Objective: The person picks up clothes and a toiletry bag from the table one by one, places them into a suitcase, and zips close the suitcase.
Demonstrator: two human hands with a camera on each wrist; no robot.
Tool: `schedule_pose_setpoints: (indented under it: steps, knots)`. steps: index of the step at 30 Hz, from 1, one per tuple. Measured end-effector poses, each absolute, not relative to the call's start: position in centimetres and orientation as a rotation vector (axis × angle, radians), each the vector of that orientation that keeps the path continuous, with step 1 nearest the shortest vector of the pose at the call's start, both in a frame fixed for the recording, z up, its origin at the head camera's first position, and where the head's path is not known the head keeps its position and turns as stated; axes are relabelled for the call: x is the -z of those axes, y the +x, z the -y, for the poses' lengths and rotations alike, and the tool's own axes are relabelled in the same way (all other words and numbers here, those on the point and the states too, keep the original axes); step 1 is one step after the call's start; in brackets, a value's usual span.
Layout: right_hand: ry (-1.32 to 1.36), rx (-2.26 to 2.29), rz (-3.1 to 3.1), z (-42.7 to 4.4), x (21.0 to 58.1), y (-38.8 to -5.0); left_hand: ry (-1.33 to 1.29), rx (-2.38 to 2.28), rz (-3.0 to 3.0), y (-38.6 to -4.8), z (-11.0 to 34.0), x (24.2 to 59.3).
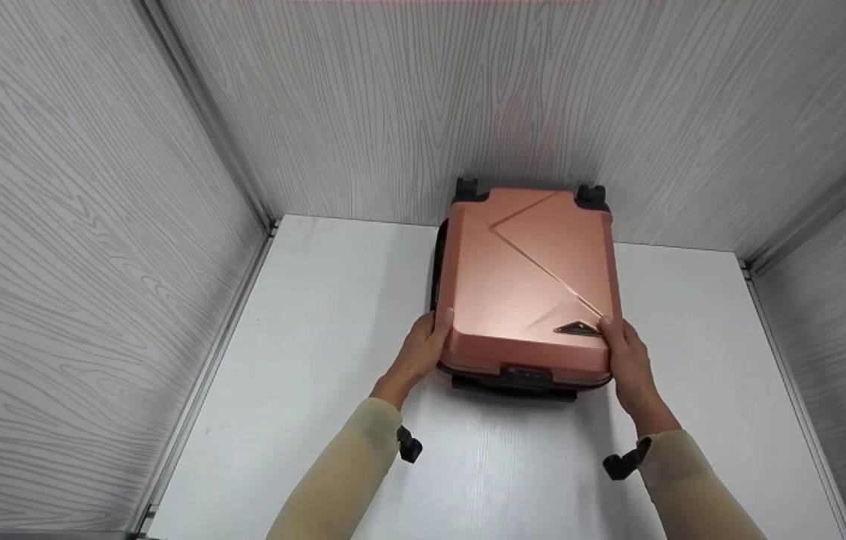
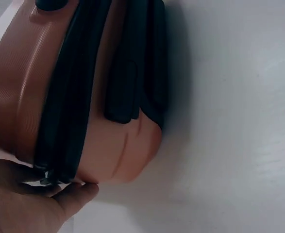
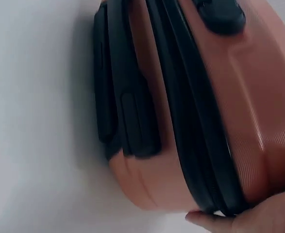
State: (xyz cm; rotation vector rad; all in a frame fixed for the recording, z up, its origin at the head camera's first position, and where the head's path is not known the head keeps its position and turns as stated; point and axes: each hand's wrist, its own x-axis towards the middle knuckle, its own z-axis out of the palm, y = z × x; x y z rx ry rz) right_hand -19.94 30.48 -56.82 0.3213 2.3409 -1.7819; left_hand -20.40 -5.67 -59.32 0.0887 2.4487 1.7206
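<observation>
A rose-pink hard-shell suitcase (image 1: 528,262) lies with its broad face up, black wheels (image 1: 591,196) towards the back wall. Its black handle end faces me. My left hand (image 1: 420,346) grips the near left side, thumb over the top edge. On the near right side my right hand (image 1: 628,363) holds the case the same way, thumb beside a dark triangular badge (image 1: 577,328). In the left wrist view, fingers (image 2: 76,196) reach across the black zip seam (image 2: 69,107). Fingers (image 3: 212,221) also touch the shell near the seam in the right wrist view. The suitcase's underside is hidden.
The suitcase is on a white board surface (image 1: 333,322). Grey wood-grain panels stand around it: a back wall (image 1: 408,105), a left wall (image 1: 78,247) and a right wall (image 1: 843,300). Metal strips (image 1: 205,360) run along the side edges.
</observation>
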Motion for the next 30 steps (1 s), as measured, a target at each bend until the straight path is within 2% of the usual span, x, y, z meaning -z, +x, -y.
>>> schedule_pose_setpoints:
  steps: [12, 25, 30]
  knots:
    - [0.257, 1.534, -2.574, -28.9, 56.0, -20.0, -0.141, -1.707, -2.414, -19.7, 6.3, 58.4]
    - [0.234, 1.591, -2.502, -30.0, 56.4, -20.0, -0.099, -1.587, -2.615, -19.0, 5.4, 58.5]
    - [0.194, 1.645, -2.454, -31.4, 56.7, -19.8, 0.064, -1.519, -2.824, -18.1, 5.2, 57.6]
